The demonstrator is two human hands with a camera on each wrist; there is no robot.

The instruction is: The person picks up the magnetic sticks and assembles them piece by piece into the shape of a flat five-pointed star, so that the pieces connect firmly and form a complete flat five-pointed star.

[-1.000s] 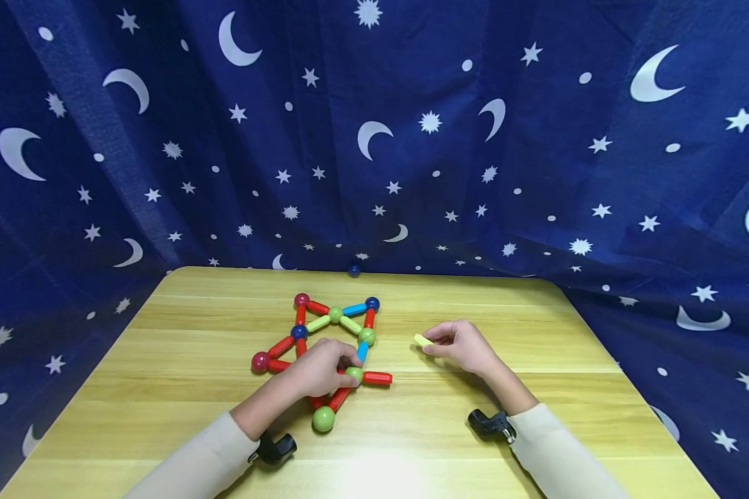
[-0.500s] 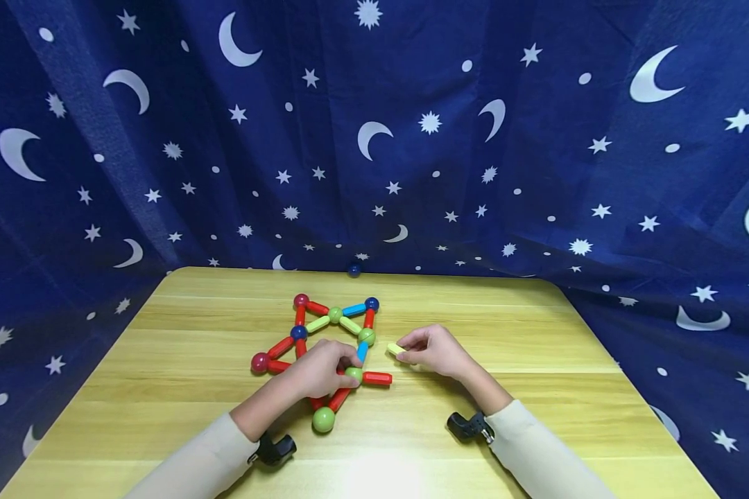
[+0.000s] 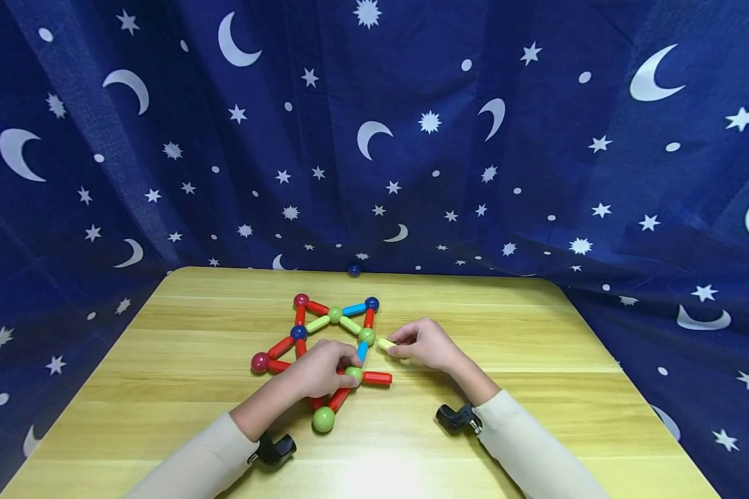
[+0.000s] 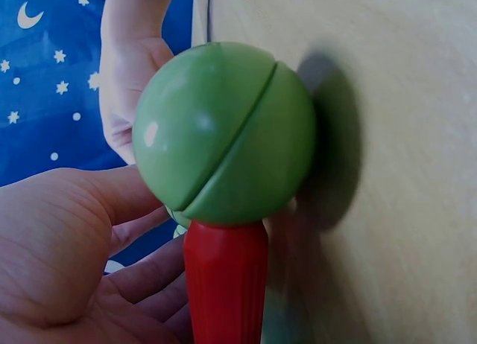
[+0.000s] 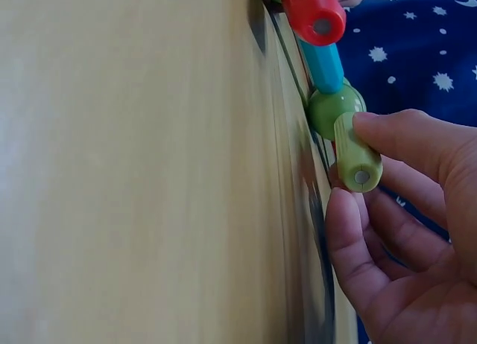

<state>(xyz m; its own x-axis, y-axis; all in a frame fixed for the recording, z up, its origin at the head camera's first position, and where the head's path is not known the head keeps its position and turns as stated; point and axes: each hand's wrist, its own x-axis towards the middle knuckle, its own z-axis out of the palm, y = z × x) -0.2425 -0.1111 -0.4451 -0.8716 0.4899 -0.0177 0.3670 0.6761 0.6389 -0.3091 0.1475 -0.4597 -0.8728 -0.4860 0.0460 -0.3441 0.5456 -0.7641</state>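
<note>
A flat figure of magnetic sticks and balls lies on the table in the head view. My left hand (image 3: 321, 367) holds the green ball (image 3: 354, 376) at its lower right, where a red stick (image 3: 377, 378) points outward. My right hand (image 3: 427, 343) pinches a pale yellow-green stick (image 3: 385, 344) between thumb and fingers. In the head view the stick's tip is just right of another green ball (image 3: 366, 337), with a small gap. A blue stick (image 5: 322, 65) joins that ball in the right wrist view. My left hand and forearm hide part of the figure.
Wooden tabletop (image 3: 505, 346) extends around the figure. A loose dark blue ball (image 3: 354, 270) sits at the far edge, before a starry blue curtain (image 3: 324, 138). The near green ball (image 4: 223, 135) with its red stick (image 4: 226, 284) fills the left wrist view.
My right hand has moved left with the yellow-green stick, bringing it close to the figure's right-hand green ball. My left hand has stayed in place.
</note>
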